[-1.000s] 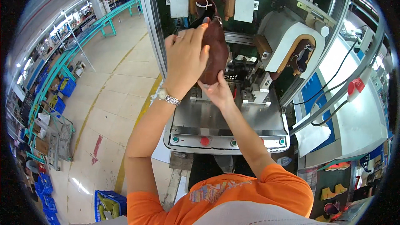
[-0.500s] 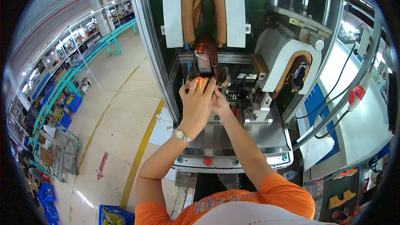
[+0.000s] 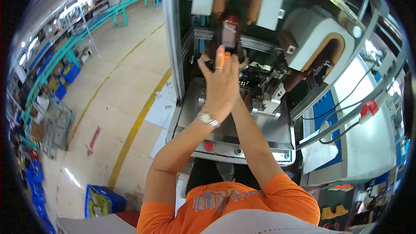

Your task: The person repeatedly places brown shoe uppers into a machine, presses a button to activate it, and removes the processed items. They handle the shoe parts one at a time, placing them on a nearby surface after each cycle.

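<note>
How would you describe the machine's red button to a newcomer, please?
Find the large machine with white housings, then the pale front strip below its metal worktop. The round red button is the leftmost visible there; the two buttons to its right are green.

No lettering is readable; a red arrow [image 3: 94,140] marks the pale tiled floor [image 3: 117,104]; the orange short-sleeved shirt [image 3: 255,195] bears an illegible multicoloured print [image 3: 209,201].
</note>
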### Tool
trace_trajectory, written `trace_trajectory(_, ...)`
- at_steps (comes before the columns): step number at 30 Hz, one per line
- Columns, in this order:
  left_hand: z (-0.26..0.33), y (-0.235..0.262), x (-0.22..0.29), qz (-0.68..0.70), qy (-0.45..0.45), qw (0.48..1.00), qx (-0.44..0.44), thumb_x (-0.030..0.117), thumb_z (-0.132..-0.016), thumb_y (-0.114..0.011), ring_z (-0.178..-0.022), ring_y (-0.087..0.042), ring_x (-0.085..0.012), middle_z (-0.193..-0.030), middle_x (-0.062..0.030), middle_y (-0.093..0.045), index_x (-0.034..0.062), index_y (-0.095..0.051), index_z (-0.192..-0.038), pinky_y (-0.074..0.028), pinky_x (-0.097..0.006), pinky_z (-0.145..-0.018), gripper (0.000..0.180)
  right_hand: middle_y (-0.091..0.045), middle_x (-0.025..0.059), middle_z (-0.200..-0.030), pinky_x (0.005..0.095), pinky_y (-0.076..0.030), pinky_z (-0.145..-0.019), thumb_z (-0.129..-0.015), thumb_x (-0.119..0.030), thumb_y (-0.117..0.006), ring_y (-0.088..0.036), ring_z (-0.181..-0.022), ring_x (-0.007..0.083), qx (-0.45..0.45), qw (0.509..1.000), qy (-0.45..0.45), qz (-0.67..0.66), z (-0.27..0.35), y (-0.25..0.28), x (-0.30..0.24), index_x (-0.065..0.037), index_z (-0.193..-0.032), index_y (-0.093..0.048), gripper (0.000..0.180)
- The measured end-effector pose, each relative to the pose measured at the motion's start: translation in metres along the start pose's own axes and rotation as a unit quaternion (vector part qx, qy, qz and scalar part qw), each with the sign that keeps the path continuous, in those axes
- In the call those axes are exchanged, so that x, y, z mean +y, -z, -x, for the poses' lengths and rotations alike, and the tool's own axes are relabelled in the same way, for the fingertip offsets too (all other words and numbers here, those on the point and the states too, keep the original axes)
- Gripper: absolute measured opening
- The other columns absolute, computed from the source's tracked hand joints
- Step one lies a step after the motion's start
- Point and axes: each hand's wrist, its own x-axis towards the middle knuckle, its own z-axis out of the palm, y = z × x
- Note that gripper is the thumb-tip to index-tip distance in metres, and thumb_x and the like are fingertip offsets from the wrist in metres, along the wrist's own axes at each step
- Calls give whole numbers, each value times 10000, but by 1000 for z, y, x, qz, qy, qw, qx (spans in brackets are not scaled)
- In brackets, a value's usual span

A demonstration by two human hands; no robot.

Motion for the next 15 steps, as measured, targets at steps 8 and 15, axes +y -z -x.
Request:
trace_trajectory(8,1,-4,19,24,26,998,48,122,-823,-492,-1297,-271,-246,-1185,-103,-463,48,-469,-1177,-227,-725,-903,362,-520,80,-1244,402,-374,-995,-972,-381,-306,-488,-1147,241,7,854,254,455,11,-22,-10,-97,-1271,-438,432)
trace_trajectory(15,3,-1,-8,27,9,999,33,156,-816,-511,-1305,-285,-201,-1198,-64,-473,92,-480,-1180,-260,-699,-895,371,-520,85,-1247,399,-372,-998,-977,-359,-299,-486,-1151,241,31,850,272,450,2,-3,-12,-82,-1262,-446,424)
